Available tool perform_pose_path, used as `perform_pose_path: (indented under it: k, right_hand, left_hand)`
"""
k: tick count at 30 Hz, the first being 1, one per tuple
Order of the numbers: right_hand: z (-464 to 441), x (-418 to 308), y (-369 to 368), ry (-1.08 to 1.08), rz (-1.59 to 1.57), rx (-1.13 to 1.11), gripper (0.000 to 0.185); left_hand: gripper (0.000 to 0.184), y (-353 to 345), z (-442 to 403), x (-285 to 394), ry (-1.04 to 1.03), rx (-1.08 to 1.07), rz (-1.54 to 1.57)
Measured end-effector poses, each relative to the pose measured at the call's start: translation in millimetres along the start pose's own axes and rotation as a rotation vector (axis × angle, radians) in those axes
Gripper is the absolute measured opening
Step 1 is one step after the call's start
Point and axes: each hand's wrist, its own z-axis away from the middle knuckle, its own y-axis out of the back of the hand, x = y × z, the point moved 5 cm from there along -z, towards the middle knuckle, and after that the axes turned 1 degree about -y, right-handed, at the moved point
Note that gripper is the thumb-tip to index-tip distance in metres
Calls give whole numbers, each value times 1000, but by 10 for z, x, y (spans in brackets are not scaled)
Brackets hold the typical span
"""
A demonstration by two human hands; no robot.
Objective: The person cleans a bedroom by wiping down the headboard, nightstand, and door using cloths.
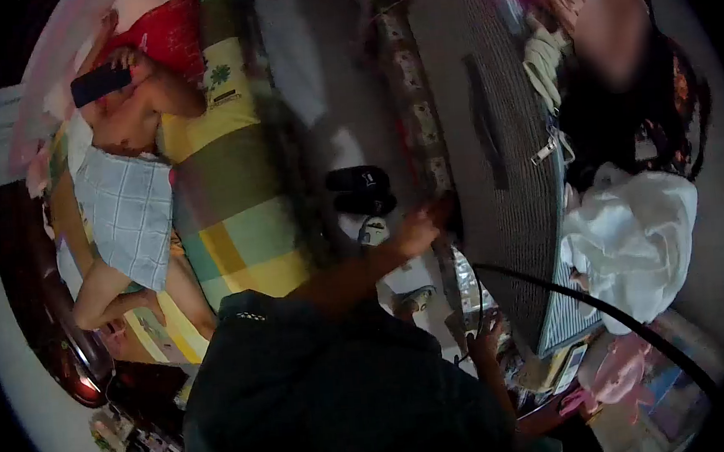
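My left hand (419, 232) reaches forward to the edge of a long grey ribbed panel (508, 216). Its fingertips blur into a dark patch there, so I cannot make out whether they hold anything. Beside them runs a floral-patterned strip (435, 166), which continues below as a shiny silvery strip (472, 281). At the lower end of that strip is my right hand (486, 339), its fingers apart. A black cable (594, 300) arcs across the view, and its thin end hangs in front of my right hand.
A person (140, 107) lies on a checked bed (241, 230) at left, holding a phone (102, 83). Another person (613, 99) is at upper right, near a white cloth (632, 241). Dark slippers (359, 188) lie on the floor. A pink soft item (615, 368) is at lower right.
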Motion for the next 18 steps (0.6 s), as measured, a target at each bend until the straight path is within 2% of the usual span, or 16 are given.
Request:
perform_pose_path:
  k: [3,5,7,8,9,11,12,13,16,18]
  right_hand:
    - [-31,-1,-21,-51,52,-129,89]
    - [-89,33,-30,-34,49,-64,91]
    - [-51,24,45,50,12,89,81]
    - [-36,7,96,104,-12,180,76]
    - [-10,-26,161,152,-41,260,72]
    - [13,-46,234,215,-55,395,64]
    - [-5,-9,227,231,-41,444,61]
    - [-100,136,109,260,77,552,57]
    - [-316,230,41,265,-68,436,71]
    - [-236,126,52,370,229,686,69]
  left_hand:
    - [47,247,-507,546,-102,-95,-121]
    - [45,515,-1001,884,52,174,-680]
    - [44,549,-1234,896,-145,244,-1209]
    - [43,431,-1214,891,-450,190,-1433]
    - [43,385,-1115,754,-455,151,-1422]
    - [51,347,-893,490,-250,171,-947]
    - [53,-145,-637,932,-345,-30,-1704]
    - [53,-341,-448,837,-364,-70,-1695]
    - [50,-685,-46,481,-341,-52,-1682]
    - [48,-878,247,217,-156,-291,-1769]
